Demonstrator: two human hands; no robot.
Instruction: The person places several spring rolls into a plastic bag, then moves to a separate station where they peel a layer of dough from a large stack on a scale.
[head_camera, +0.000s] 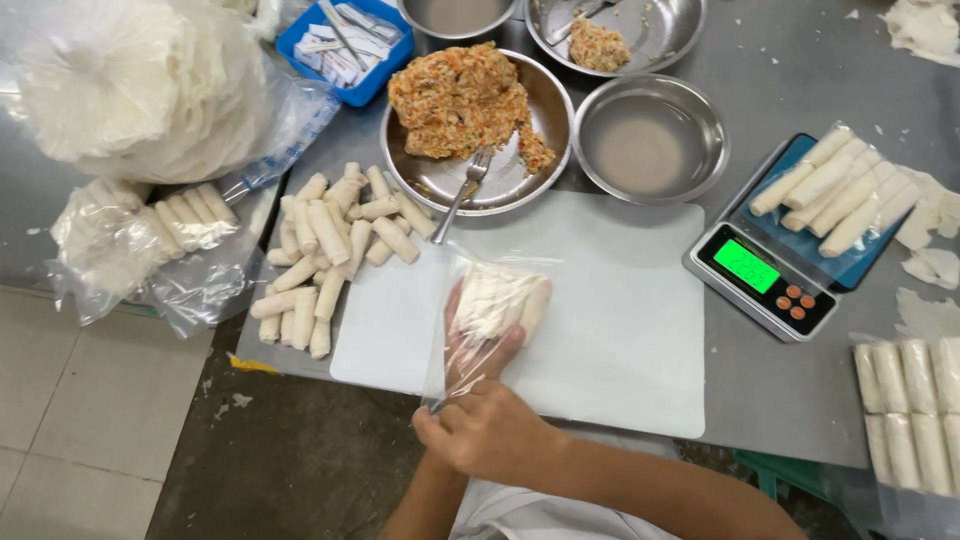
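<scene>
While the clear plastic bag (487, 318) lies on the white cutting mat (620, 320) at frame centre, its open end is pinched shut by the right hand (487, 430) at 6 o'clock — fingers curled tight on the gathered plastic. The left hand (478, 345) is pushed inside the bag, fingers spread loosely against the pale rolls (500, 300) packed at its far end. Judged from this, the rolls are best kept side by side and nudged flat into the bag bottom, with the mouth held taut so nothing is crushed or torn.

At 9 o'clock of the mat a loose pile of uncooked spring rolls (325, 255) is seen, touching the mat edge. At 3 o'clock a digital scale (765, 275) with a green lit display and orange buttons is set, a filled bag of rolls (840, 190) resting on its blue platform. At 4 o'clock, flat sealed packs (910, 400) are stacked — clear film, no label readable. At 12 o'clock a steel bowl of orange filling (470, 105) with a fork (462, 190) is placed, an empty steel bowl (650, 140) beside it. At 10 o'clock bagged round wrappers (140, 90) are kept; at 11, a blue tray (345, 45) of small packets.
</scene>
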